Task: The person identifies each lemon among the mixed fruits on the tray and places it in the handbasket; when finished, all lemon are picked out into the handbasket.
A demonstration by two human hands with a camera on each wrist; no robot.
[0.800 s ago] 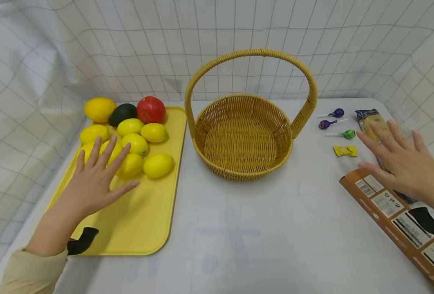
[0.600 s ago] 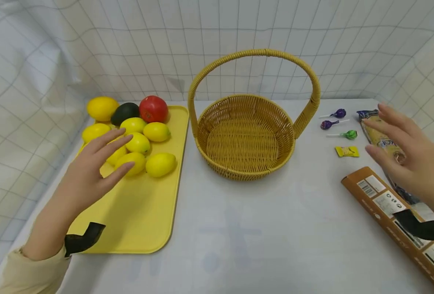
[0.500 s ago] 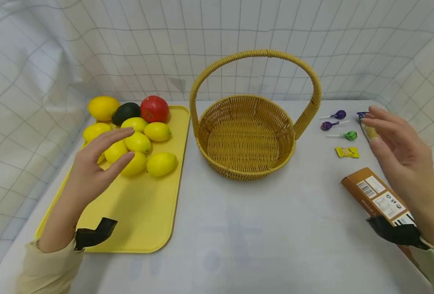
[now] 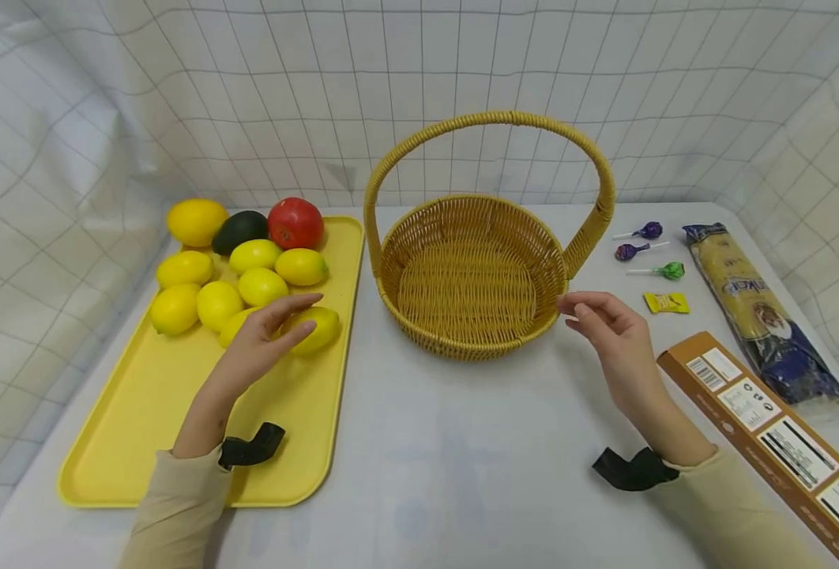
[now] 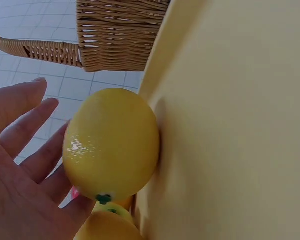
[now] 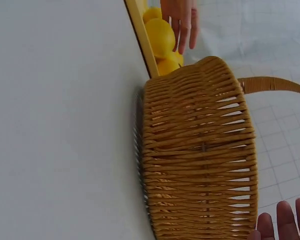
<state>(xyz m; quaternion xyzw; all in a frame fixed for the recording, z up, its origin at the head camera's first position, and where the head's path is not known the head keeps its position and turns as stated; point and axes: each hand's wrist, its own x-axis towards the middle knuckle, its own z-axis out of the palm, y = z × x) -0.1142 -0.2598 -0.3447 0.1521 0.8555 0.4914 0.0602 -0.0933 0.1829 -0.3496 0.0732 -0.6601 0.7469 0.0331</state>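
My left hand (image 4: pixel 252 346) is over the yellow tray (image 4: pixel 142 431), fingers loosely bent and apart from the thumb. Just beyond its fingertips is the nearest lemon (image 4: pixel 325 329), partly covered by the hand. In the left wrist view that lemon (image 5: pixel 112 145) sits in front of the spread fingers, overlapping them. The round wicker basket (image 4: pixel 455 348) with a tall arched handle stands upright at the centre. At its right rim are the fingertips of my right hand (image 4: pixel 615 336), relaxed and slightly bent. The right wrist view shows its fingers (image 6: pixel 287 225) beside the basket's top edge.
On the tray lie several other lemons (image 4: pixel 219 305), a dark green avocado (image 4: pixel 240 231) and a red round fruit (image 4: pixel 295 224). At right are lollipops (image 4: pixel 671 270), a yellow wrapped candy (image 4: pixel 666 303), a long plastic food bag (image 4: pixel 754 304) and a brown box (image 4: pixel 764 438).
Both hands have moved inward: the left toward the tray's right-hand lemon, the right from over the bag and box to the basket's right rim. Their spread fingers have bent.
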